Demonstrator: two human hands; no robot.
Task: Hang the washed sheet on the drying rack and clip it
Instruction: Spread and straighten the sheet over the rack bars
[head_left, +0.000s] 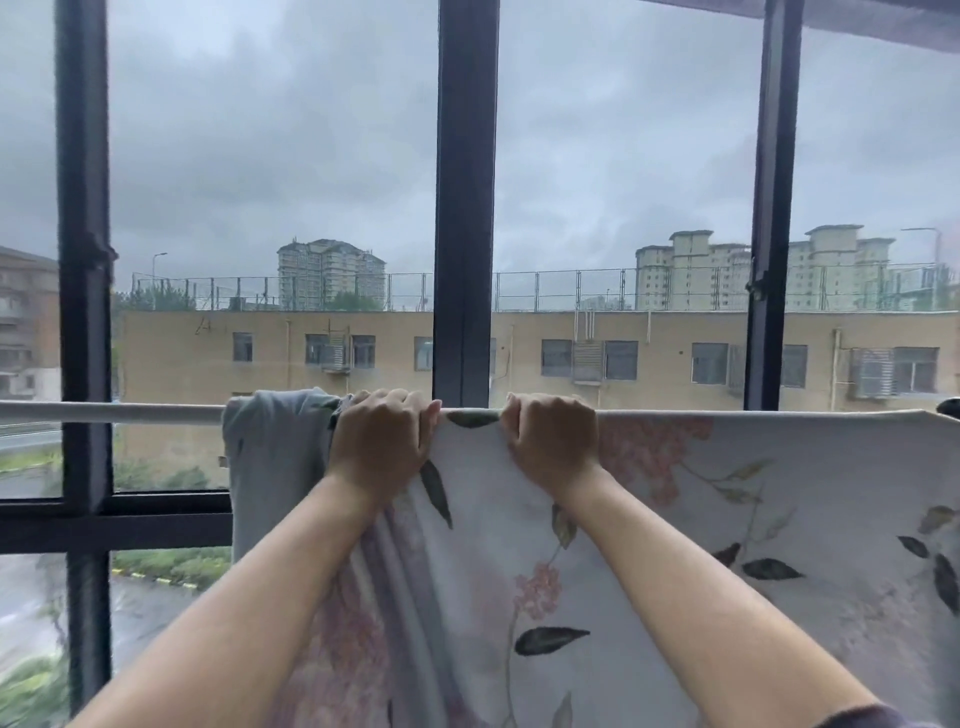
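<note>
- The sheet hangs over a white rail that runs level across the view in front of a window. Its top fold lies along the rail and the cloth drops down toward the person.
- To the right of the hands the sheet is spread flat and smooth along the rail. To the left it is bunched into soft vertical folds, and its end there shows a plain blue-grey side.
- The cloth is pale, thin and matte, printed with pink flower clusters, dark pointed leaves and thin stems.
- The left hand grips the top fold where the bunched part begins, with fingers curled over the rail and knuckles up.
- The right hand grips the same fold just beside it, fingers curled over likewise. A short stretch of fold bearing a dark leaf lies between the two hands.
- The rail is a slim round bar, bare to the left of the sheet.
- Behind it stands a dark window frame with straight upright bars. Through the glass a long yellowish building shows under grey cloud.
</note>
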